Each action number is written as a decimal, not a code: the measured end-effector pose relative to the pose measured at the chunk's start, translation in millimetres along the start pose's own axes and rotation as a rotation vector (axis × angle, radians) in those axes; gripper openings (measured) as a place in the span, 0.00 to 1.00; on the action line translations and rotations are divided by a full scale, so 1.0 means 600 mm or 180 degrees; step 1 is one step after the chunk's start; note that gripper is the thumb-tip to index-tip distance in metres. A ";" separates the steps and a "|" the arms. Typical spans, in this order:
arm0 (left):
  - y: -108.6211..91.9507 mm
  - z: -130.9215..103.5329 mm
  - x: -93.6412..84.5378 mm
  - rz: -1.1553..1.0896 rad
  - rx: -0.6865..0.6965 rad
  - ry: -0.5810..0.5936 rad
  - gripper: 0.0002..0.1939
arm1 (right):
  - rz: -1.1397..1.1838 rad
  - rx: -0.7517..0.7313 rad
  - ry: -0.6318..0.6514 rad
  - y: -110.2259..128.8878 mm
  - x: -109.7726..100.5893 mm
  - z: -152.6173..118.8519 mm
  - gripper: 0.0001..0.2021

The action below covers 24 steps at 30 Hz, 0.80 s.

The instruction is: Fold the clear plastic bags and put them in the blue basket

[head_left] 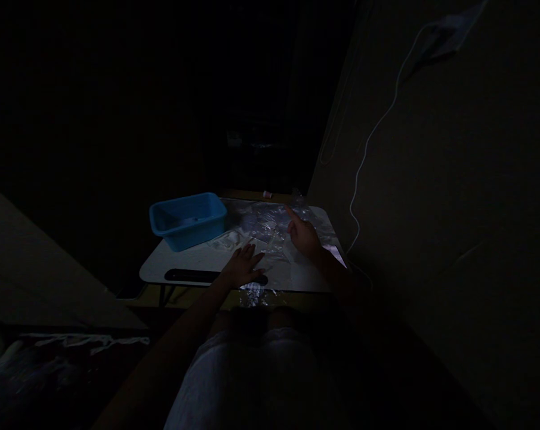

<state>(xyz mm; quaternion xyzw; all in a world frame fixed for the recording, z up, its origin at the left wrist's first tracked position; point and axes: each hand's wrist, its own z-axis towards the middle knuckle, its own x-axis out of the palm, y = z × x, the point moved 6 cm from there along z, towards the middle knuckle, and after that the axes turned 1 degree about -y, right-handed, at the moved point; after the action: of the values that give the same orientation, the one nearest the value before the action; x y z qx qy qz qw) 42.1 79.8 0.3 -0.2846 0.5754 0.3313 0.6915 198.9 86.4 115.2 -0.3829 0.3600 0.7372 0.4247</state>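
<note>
Across the middle of the small white table (156, 270), toward its far edge and far right corner, lies the clear plastic film (265, 226) under my hands, crinkled and catching the little light there is. I judge it to be almost weightless, limp and slippery, thin enough to tear or cling to itself, so a loose edge pinched between thumb and fingertip should serve better than a fistful from the creased middle. A shiny clear piece (253, 295) shows just below the near edge; whether it joins the rest I cannot tell. My left hand (244, 267) is palm down by the near edge, fingers spread and clasping nothing, over the right part of the dark slot (190, 275), its forearm slanting up from the lower left. My right hand (305, 237) is over the right half of the table, index finger extended toward the far edge and the others curled; in this gloom I cannot tell whether any film is caught in that curl. Near its wrist, a phone (336, 255) glows at the right edge, while the blue basin (196, 233) sits at the far left corner with a crumpled whitish piece (228, 240) just beside it.
</note>
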 end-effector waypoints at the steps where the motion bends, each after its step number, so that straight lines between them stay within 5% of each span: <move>1: 0.000 0.000 0.000 0.0005 -0.0001 -0.0007 0.29 | 0.0010 -0.0073 0.0099 0.012 -0.004 0.015 0.26; 5: 0.002 -0.001 0.002 -0.0019 0.0011 -0.0070 0.29 | -0.0389 -0.0378 0.0615 0.031 0.030 0.016 0.20; 12: 0.004 0.000 0.004 0.0001 0.0006 -0.0067 0.29 | -0.0531 -0.0425 0.0878 -0.018 0.126 -0.094 0.18; 24: 0.002 -0.004 -0.001 -0.0070 -0.0004 -0.0094 0.29 | -0.0579 -0.0181 0.0398 -0.033 0.109 -0.114 0.15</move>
<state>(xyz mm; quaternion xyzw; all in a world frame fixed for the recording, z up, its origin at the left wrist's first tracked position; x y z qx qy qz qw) 39.6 78.7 0.7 -0.2864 0.5617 0.3282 0.7034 211.8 58.6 23.5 -0.4712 0.3285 0.6802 0.4555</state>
